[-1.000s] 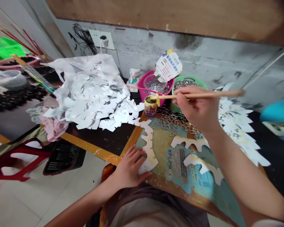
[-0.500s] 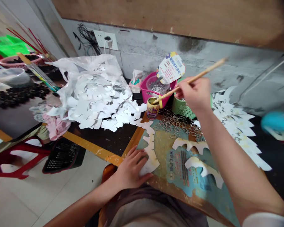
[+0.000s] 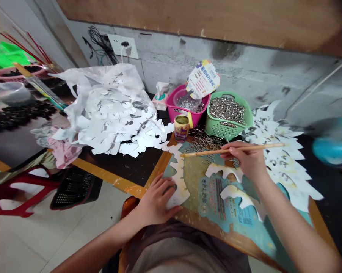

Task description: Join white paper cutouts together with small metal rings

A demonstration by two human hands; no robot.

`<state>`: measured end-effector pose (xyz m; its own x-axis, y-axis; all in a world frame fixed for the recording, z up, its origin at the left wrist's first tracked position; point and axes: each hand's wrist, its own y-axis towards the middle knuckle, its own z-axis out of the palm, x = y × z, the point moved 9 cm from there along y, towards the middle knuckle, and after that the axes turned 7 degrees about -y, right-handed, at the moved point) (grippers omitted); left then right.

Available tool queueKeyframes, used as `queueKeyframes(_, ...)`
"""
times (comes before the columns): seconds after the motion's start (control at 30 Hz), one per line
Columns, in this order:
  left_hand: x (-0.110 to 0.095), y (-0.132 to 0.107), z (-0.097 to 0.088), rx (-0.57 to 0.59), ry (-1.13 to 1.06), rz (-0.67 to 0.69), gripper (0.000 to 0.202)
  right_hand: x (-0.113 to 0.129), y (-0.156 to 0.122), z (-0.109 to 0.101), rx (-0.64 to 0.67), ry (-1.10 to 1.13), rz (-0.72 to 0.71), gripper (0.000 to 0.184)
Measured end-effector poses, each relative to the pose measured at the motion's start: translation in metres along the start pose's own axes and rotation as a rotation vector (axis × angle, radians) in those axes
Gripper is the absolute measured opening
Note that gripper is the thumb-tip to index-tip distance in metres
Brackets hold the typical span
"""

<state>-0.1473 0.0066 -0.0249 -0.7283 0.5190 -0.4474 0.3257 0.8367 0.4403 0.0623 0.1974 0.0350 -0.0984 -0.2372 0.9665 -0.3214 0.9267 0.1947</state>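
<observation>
- Right hand [image 3: 249,157]: one, fingers pinched together around a wooden stick [image 3: 199,153], held nearly level
- Stick tip: over the upper part of a notched white strip [image 3: 180,180]; contact cannot be told
- Left hand [image 3: 158,201]: one, palm down, fingers a little apart, resting on the lower end of that strip
- Notched strip: one, lying at the left edge of a printed blue sheet [image 3: 216,222]
- Loose white pieces [image 3: 225,170]: two, scalloped, on the same sheet, right of the strip
- Small cup [image 3: 181,131]: one, stained, upright, beyond the strip
- Metal rings [image 3: 206,142]: many, scattered between cup and right hand
- Baskets: one pink [image 3: 170,107], one green [image 3: 220,129], side by side behind the rings, both holding metal parts
</observation>
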Motion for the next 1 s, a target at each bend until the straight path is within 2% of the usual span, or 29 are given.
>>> queueKeyframes(0.07, 0.000, 0.000, 0.000, -0.002, 0.004, -0.001, 0.037, -0.009, -0.008, 0.005, 0.037, -0.035, 0.015, 0.015)
queueKeyframes(0.17, 0.000, -0.001, 0.000, 0.005, 0.002, 0.002, 0.036, -0.020, -0.016, 0.014, 0.167, -0.015, 0.034, 0.014)
queueKeyframes(0.23, 0.000, -0.001, 0.000, 0.008, 0.000, 0.001, 0.035, -0.022, -0.017, 0.012, 0.183, 0.031, 0.033, 0.013)
queueKeyframes(0.33, 0.001, -0.001, 0.000, 0.004, 0.000, -0.005, 0.036, -0.019, -0.016, 0.006, 0.147, -0.009, -0.007, 0.013)
queueKeyframes(0.43, 0.001, -0.001, 0.001, 0.007, -0.005, -0.005, 0.035, -0.015, -0.017, 0.017, 0.267, -0.016, -0.020, 0.014)
queueKeyframes(0.57, 0.002, -0.002, 0.003, 0.011, -0.002, -0.016, 0.036, -0.012, -0.015, 0.016, 0.232, 0.007, -0.039, 0.013)
queueKeyframes(0.7, 0.002, -0.002, 0.002, 0.014, -0.007, -0.020, 0.035, -0.013, -0.017, 0.027, 0.328, 0.051, -0.003, 0.012)
queueKeyframes(0.77, 0.002, -0.002, 0.001, 0.012, -0.008, -0.021, 0.035, -0.015, -0.016, 0.027, 0.296, 0.059, 0.039, 0.012)
queueKeyframes(0.9, 0.000, 0.000, 0.000, 0.004, -0.002, -0.016, 0.035, -0.011, -0.011, 0.016, 0.110, -0.010, 0.012, 0.011)
queueKeyframes(1.0, 0.000, 0.000, 0.000, 0.005, -0.005, -0.014, 0.036, -0.014, -0.008, 0.021, 0.143, 0.021, 0.032, 0.015)
